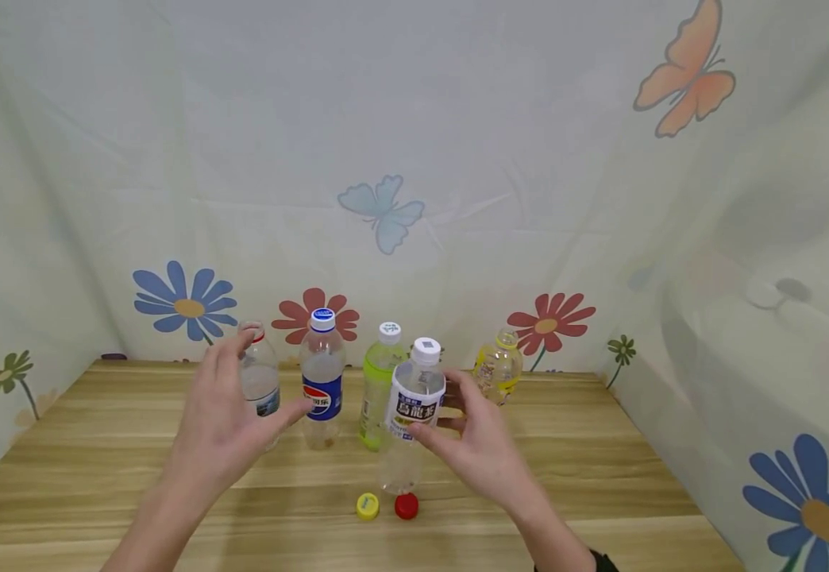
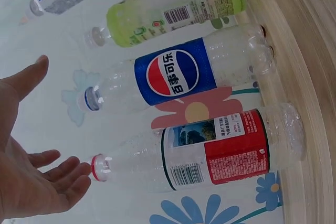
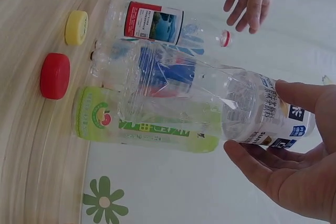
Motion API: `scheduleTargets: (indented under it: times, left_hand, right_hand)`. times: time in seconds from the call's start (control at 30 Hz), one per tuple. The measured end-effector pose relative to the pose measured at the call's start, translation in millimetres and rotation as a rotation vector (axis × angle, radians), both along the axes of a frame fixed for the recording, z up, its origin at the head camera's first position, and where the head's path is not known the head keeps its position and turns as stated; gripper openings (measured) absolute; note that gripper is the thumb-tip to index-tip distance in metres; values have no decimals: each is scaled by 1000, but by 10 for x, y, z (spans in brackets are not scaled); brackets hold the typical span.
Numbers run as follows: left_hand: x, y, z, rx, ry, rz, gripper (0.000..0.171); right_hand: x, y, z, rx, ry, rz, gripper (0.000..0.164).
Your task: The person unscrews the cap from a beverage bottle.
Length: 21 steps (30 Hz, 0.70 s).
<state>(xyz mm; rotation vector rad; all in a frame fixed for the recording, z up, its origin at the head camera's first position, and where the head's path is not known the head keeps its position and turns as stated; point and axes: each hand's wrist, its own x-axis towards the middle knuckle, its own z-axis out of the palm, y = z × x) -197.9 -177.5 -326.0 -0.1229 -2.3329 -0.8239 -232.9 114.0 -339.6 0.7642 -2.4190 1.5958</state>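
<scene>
My right hand (image 1: 486, 449) grips a clear plastic oolong tea bottle (image 1: 414, 397) by its white label, thumb on the near side. The bottle has a white cap and leans slightly, its base behind the loose caps. My left hand (image 1: 217, 429) is held up with fingers spread and holds nothing. In the left wrist view its fingertips come right at the neck of an uncapped clear bottle (image 2: 215, 150) with a red neck ring and a red label. Beside that bottle stands a Pepsi bottle (image 1: 322, 397) with a blue-and-white cap.
A green-labelled bottle (image 1: 372, 389) with a white cap stands behind the oolong bottle. An uncapped bottle with yellow markings (image 1: 498, 367) is at the back right. A yellow cap (image 1: 368, 507) and a red cap (image 1: 406, 506) lie on the wooden table (image 1: 564, 492). A patterned cloth hangs behind.
</scene>
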Motion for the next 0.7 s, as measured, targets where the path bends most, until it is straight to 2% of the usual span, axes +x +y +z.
scheduleTargets:
  times: [0.2, 0.37, 0.7]
  left_hand:
    - [23, 88, -39, -57, -110, -78, 112]
    - [27, 176, -94, -101, -169, -149, 114]
    - [28, 313, -195, -71, -338, -263, 109]
  right_hand:
    - [16, -37, -33, 2, 5, 50, 64]
    - [42, -51, -55, 6, -24, 100, 64]
    - [110, -100, -76, -25, -76, 162, 66]
